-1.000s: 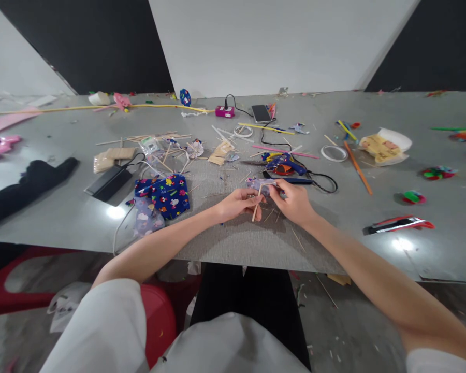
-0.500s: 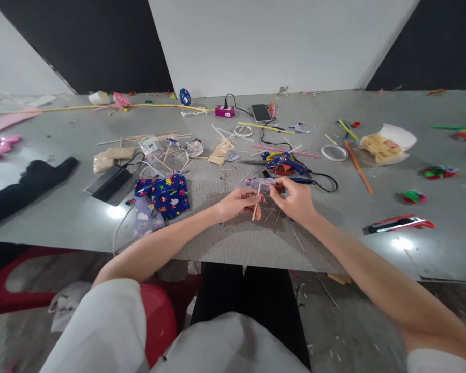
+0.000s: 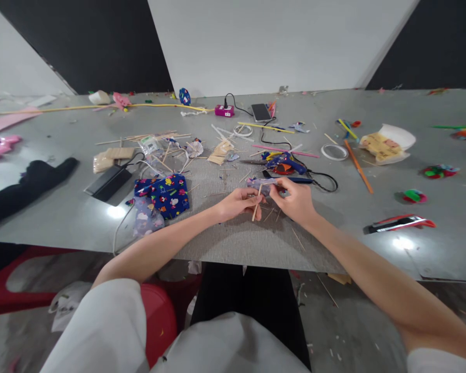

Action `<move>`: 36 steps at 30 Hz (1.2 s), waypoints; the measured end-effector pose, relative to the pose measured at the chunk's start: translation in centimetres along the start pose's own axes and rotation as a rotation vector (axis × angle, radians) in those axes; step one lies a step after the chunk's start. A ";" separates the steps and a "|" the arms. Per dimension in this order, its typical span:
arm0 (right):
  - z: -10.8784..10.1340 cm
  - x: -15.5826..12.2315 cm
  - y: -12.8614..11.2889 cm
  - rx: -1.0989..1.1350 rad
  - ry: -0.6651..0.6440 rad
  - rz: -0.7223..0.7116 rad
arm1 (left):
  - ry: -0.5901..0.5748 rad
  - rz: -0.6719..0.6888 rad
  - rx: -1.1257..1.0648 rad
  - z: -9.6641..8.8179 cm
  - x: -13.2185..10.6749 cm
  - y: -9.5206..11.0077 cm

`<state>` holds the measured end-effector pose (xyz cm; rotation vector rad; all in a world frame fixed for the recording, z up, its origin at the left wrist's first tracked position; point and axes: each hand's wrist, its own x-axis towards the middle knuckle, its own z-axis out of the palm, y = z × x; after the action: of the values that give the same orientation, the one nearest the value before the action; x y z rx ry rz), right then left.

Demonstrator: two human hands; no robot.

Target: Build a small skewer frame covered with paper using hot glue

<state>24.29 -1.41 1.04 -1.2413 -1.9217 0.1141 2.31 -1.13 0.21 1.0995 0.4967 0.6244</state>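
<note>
Jutting from left hand (image 3: 237,204); wooden stick (image 3: 255,213)

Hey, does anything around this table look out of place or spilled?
Yes: a thin stick and small pale scraps lie on the floor by the table, possibly dropped, since similar sticks lie scattered on the tabletop near the right hand.

Loose top (image 3: 225,352), pale grey-white, plain short sleeves (image 3: 101,321); black trousers (image 3: 225,295); bare forearms (image 3: 171,234), bare hands (image 3: 235,204).
</note>
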 end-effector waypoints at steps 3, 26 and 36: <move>0.0 0.0 0.0 -0.005 -0.008 0.011 | 0.006 -0.007 0.002 0.1 0.0 0.1; 0.2 -0.1 0.3 0.105 -0.038 0.070 | -0.001 0.000 0.058 0.4 -0.1 0.2; 0.1 0.0 0.0 0.119 -0.044 0.080 | 0.007 -0.004 0.083 0.3 0.0 0.0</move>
<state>24.20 -1.39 0.99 -1.2448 -1.8746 0.2958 2.47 -1.34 0.34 1.1746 0.5347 0.6094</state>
